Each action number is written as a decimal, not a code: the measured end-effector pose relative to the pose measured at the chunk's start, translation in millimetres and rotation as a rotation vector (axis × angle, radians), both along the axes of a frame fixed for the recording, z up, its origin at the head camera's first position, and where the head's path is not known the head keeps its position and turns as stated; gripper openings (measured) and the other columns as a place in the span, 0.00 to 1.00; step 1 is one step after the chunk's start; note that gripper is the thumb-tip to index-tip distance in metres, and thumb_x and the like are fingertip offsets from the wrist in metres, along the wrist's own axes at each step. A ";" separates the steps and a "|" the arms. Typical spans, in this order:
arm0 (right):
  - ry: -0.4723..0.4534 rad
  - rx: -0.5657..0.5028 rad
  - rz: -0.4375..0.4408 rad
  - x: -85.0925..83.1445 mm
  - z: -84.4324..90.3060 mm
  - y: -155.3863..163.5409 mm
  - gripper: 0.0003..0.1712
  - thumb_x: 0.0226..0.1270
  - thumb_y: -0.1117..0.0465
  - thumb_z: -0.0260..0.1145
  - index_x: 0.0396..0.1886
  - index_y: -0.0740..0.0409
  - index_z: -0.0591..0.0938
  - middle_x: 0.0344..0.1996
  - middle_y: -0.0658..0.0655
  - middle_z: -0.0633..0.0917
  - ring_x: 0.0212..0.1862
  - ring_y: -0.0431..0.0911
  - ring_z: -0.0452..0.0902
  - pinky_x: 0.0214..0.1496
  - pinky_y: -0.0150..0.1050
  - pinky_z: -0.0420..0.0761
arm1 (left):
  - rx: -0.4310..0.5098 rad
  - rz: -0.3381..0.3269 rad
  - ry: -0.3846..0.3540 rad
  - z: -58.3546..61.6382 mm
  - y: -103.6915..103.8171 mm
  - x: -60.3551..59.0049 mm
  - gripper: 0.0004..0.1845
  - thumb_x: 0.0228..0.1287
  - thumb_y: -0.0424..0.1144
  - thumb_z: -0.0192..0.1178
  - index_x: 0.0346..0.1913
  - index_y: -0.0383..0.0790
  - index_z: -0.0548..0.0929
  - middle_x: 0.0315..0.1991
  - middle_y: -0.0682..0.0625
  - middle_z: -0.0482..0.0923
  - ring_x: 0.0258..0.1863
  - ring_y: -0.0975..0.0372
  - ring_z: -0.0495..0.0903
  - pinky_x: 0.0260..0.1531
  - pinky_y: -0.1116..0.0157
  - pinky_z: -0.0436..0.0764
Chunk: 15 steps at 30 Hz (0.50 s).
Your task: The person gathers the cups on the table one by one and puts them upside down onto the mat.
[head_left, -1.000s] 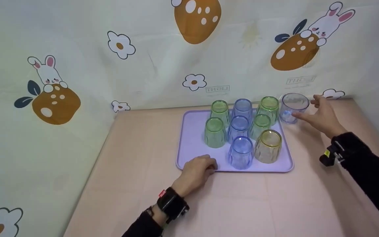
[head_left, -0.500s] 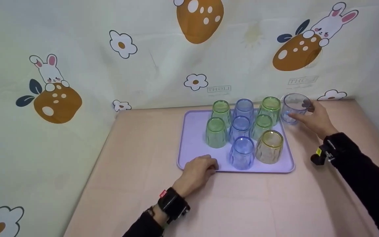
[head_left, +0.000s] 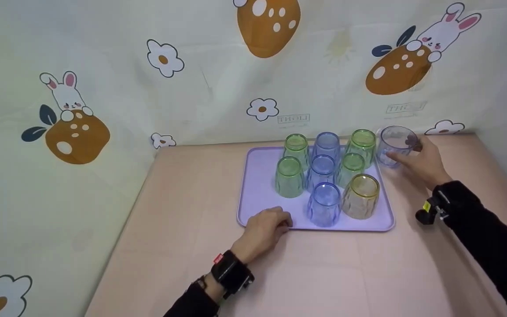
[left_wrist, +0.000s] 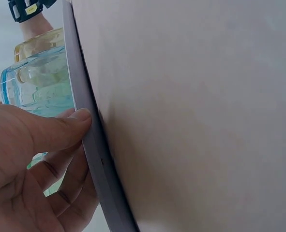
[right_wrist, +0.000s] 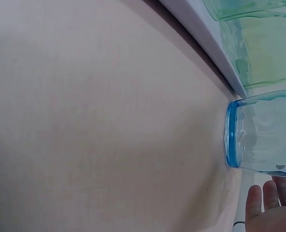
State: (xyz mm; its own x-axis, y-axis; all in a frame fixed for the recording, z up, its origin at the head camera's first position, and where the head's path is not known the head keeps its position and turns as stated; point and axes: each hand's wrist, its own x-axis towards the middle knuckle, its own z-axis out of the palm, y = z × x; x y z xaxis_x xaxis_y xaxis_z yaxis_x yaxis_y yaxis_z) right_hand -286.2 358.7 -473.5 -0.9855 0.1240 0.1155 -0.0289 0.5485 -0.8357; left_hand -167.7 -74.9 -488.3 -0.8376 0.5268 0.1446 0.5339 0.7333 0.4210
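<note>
In the head view my right hand [head_left: 425,164] grips a pale blue glass [head_left: 395,145] from its right side, thumb in front and fingers behind. This glass stands mouth up just off the back right edge of a lilac tray [head_left: 255,193]; the right wrist view shows its blue base [right_wrist: 231,134] close to the table. At the tray's front edge, my left hand [head_left: 264,231] pinches the rim, its thumb [left_wrist: 75,126] outside and its fingers curled over the inside. Several upturned glasses stand on the tray: green [head_left: 289,178], blue [head_left: 324,207] and one yellow [head_left: 360,200].
A table with a pinkish cover [head_left: 183,211] lies under the tray. Behind it rises a pale sheet [head_left: 209,101] printed with rabbits and flowers. The upturned green glass [head_left: 361,147] at the tray's back right is very near the held one.
My right hand has moved left and its fingers have come round the pale blue glass, which has barely shifted. My left hand has stayed on the tray's rim.
</note>
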 end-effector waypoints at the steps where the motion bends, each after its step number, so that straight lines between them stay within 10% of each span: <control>1: 0.006 -0.001 -0.001 0.7 -0.6 -0.3 0.58 0.59 0.44 0.78 0.73 0.75 0.59 0.66 0.75 0.68 0.67 0.66 0.61 0.69 0.61 0.59 | 0.000 0.000 -0.003 -0.2 -0.1 -0.2 0.05 0.64 0.33 0.70 0.38 0.49 0.88 0.32 0.61 0.77 0.36 0.65 0.80 0.33 0.63 0.78; 15: 0.056 -0.007 -0.070 11.8 7.2 -1.3 0.55 0.60 0.45 0.77 0.73 0.73 0.61 0.65 0.72 0.69 0.66 0.63 0.62 0.69 0.58 0.61 | -0.003 -0.005 -0.014 -0.8 0.6 -0.6 0.05 0.65 0.34 0.69 0.39 0.49 0.89 0.32 0.61 0.78 0.37 0.65 0.80 0.35 0.64 0.79</control>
State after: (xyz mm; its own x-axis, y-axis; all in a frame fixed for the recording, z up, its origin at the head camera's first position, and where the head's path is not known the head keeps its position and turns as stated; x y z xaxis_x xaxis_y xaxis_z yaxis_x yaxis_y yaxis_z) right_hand -274.5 357.4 -466.3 -0.9665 0.1933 0.1690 -0.0374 0.5449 -0.8376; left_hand -168.3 -74.4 -489.1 -0.8369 0.5314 0.1315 0.5317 0.7318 0.4263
